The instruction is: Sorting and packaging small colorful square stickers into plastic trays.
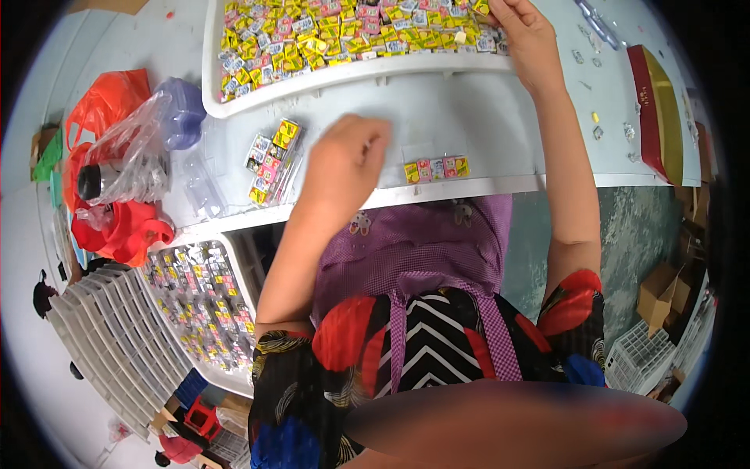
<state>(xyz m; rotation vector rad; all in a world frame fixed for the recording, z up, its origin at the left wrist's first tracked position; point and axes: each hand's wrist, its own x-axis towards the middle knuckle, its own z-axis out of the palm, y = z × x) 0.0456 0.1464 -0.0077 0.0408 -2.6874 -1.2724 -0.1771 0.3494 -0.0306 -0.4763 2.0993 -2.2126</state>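
My right hand [530, 37] reaches to the right end of a white tray [344, 76] heaped with small yellow, pink and white boxes. Its fingertips close on a small yellow box [480, 7]. Slightly blurred, my left hand [348, 160] hovers over the table with its fingers curled in; whatever they may hold is hidden. Right of it, a short row of small boxes [436, 169] lies in a clear plastic case near the table's front edge. On its other side, more filled clear packs [273, 162] lie together at a slant.
Left on the table are red plastic bags [109, 98], a dark-capped bottle [117, 181] in clear plastic and empty clear cases [201, 187]. Below stands a tray of filled packs [199, 301] beside stacked trays [117, 336]. A red and gold box [656, 113] stands at the right.
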